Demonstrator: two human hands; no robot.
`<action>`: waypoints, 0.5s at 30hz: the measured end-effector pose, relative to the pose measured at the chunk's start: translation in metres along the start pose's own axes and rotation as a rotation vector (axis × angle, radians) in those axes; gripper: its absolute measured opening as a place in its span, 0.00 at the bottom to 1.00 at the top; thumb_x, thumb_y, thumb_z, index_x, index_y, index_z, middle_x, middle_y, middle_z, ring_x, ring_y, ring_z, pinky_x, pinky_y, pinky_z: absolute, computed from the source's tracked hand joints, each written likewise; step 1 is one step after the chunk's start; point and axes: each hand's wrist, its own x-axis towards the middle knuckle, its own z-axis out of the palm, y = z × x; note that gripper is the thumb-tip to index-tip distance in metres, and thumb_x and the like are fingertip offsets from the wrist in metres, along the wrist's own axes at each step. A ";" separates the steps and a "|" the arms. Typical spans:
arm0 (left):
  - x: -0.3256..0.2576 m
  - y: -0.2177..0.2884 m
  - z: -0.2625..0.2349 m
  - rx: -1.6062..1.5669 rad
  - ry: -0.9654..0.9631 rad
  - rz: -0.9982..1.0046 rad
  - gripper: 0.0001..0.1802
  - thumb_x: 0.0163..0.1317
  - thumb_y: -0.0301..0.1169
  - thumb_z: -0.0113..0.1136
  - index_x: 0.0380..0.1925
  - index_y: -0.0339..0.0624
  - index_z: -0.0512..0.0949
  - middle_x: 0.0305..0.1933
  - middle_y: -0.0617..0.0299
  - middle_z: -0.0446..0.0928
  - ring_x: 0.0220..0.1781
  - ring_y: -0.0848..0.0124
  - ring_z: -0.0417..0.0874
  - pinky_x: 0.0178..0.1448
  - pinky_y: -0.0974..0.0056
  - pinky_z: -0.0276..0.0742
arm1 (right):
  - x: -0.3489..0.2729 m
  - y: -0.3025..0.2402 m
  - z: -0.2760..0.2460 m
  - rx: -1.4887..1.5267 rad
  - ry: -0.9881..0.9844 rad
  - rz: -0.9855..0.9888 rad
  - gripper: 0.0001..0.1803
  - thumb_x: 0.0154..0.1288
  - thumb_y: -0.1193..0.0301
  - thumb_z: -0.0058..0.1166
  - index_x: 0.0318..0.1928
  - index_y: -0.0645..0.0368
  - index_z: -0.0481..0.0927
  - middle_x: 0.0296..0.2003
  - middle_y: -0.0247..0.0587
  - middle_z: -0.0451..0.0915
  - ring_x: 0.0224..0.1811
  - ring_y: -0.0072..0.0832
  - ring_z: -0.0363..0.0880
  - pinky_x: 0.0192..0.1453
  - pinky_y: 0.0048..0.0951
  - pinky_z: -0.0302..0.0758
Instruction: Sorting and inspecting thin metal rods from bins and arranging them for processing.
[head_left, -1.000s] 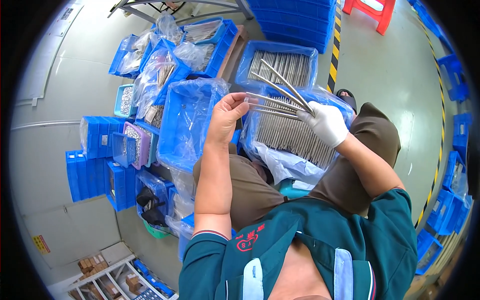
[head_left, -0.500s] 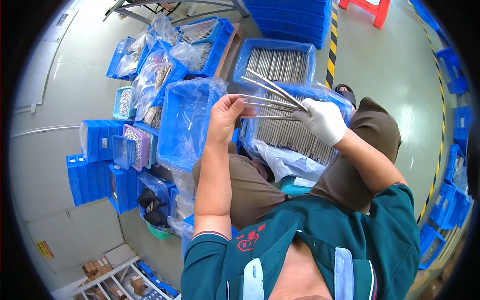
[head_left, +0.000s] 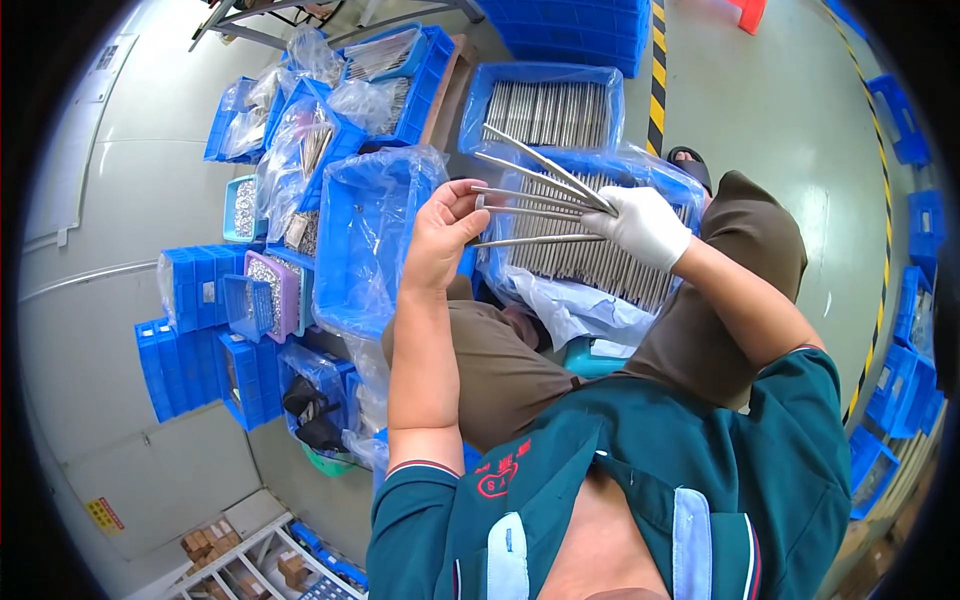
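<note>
Before you, slim metal rods (head_left: 530, 212) are fanning from your gloved right hand (head_left: 645, 229), its fingers wrapping around their gathered ends. Your bare left hand (head_left: 439, 236) is curling at the free tips, thumb and fingers slightly apart, contact unclear. Beneath, a blue bin (head_left: 666, 176) is holding more rods (head_left: 585, 264).

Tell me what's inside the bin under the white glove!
Many metal rods, lying side by side. The gloved right hand and held rods cover some, and the bottom of the bin is hidden.
</note>
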 end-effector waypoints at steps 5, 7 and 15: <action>-0.002 -0.001 -0.001 0.043 0.041 -0.009 0.13 0.58 0.25 0.60 0.43 0.35 0.73 0.39 0.56 0.80 0.40 0.71 0.81 0.47 0.71 0.75 | -0.001 -0.007 0.001 -0.022 0.008 -0.003 0.13 0.61 0.61 0.52 0.30 0.59 0.78 0.23 0.51 0.77 0.27 0.46 0.78 0.33 0.39 0.73; -0.004 -0.005 0.000 0.070 0.140 -0.036 0.10 0.60 0.30 0.60 0.39 0.36 0.75 0.32 0.59 0.80 0.33 0.73 0.81 0.41 0.71 0.76 | -0.002 -0.007 0.002 -0.089 0.056 -0.036 0.13 0.61 0.61 0.52 0.30 0.58 0.78 0.22 0.49 0.77 0.25 0.46 0.77 0.31 0.40 0.73; -0.010 0.018 -0.033 0.120 0.145 0.334 0.11 0.60 0.28 0.59 0.42 0.35 0.75 0.35 0.57 0.79 0.34 0.72 0.80 0.44 0.69 0.77 | -0.005 0.006 0.003 0.297 -0.239 0.256 0.14 0.62 0.64 0.52 0.41 0.62 0.79 0.27 0.43 0.79 0.28 0.28 0.77 0.36 0.30 0.72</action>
